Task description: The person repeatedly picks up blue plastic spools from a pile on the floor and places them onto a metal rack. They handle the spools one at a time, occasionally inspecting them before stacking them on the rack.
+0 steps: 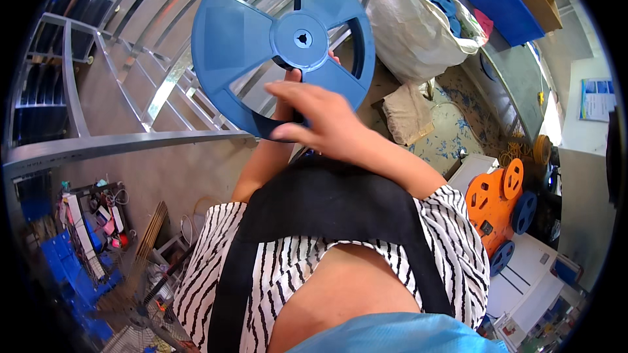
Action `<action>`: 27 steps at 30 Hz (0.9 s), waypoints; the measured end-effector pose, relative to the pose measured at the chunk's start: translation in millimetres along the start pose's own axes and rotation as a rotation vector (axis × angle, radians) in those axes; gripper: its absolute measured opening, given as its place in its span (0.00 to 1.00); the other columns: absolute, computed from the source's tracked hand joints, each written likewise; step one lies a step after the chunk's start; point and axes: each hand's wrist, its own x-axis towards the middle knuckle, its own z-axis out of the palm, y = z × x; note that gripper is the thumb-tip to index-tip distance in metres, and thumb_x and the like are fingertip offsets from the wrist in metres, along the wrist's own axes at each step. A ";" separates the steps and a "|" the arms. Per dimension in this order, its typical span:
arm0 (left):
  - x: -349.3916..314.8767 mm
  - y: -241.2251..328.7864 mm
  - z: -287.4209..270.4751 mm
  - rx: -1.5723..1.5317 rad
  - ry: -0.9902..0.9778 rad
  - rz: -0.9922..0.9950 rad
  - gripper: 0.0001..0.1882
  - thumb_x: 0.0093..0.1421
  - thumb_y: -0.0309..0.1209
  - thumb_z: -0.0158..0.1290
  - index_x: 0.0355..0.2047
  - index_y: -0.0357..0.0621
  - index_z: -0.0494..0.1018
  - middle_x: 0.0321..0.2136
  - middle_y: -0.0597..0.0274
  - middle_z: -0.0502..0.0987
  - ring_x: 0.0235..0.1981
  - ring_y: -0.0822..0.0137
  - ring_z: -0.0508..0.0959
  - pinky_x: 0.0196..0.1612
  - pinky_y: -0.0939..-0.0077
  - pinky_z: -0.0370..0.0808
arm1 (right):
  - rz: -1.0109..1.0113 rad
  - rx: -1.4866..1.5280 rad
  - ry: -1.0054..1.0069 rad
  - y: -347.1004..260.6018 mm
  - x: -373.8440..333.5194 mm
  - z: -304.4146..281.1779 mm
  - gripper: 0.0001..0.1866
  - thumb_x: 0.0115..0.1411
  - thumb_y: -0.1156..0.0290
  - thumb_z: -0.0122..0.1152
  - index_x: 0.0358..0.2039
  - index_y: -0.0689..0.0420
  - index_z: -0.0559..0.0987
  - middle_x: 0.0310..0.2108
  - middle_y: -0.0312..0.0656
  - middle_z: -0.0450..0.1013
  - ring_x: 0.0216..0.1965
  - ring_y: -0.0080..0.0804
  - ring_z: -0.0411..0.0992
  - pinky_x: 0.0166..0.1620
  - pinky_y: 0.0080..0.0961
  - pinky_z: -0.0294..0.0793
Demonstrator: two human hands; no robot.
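Left hand (293, 76) partly behind reel (286, 47), sack (400, 29) cropped

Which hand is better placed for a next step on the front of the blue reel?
Probably the right hand: it is in front of the blue reel, with no clear grip visible. The left hand reaches behind, fingertips showing beside the hub, and appears to support it.

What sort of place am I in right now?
Probably a small plastics workshop or factory. A large blue reel is in hand, orange and blue spoked discs sit at the right, and a white sack holds more blue parts.
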 end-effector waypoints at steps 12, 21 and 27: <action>-11.4 22.7 3.1 -0.187 0.046 0.126 0.42 0.56 0.61 0.47 0.60 0.41 0.59 0.52 0.54 0.68 0.53 0.59 0.70 0.65 0.57 0.59 | 0.512 0.564 0.913 105.0 -98.2 -122.2 0.16 0.69 0.67 0.44 0.47 0.66 0.72 0.47 0.51 0.73 0.51 0.41 0.72 0.55 0.33 0.71; -2.1 35.8 18.6 -0.001 0.010 0.243 0.42 0.57 0.61 0.46 0.58 0.37 0.61 0.50 0.53 0.69 0.52 0.58 0.71 0.62 0.56 0.63 | 0.534 0.734 0.780 131.0 -86.4 -116.7 0.15 0.68 0.68 0.45 0.47 0.64 0.73 0.47 0.50 0.74 0.51 0.42 0.72 0.54 0.34 0.72; -4.9 55.3 40.4 0.124 -0.072 0.175 0.43 0.55 0.59 0.51 0.59 0.38 0.59 0.53 0.53 0.68 0.54 0.56 0.69 0.61 0.57 0.64 | 0.549 0.796 0.666 140.8 -69.8 -123.8 0.13 0.67 0.69 0.47 0.45 0.63 0.74 0.43 0.48 0.75 0.47 0.38 0.74 0.50 0.31 0.74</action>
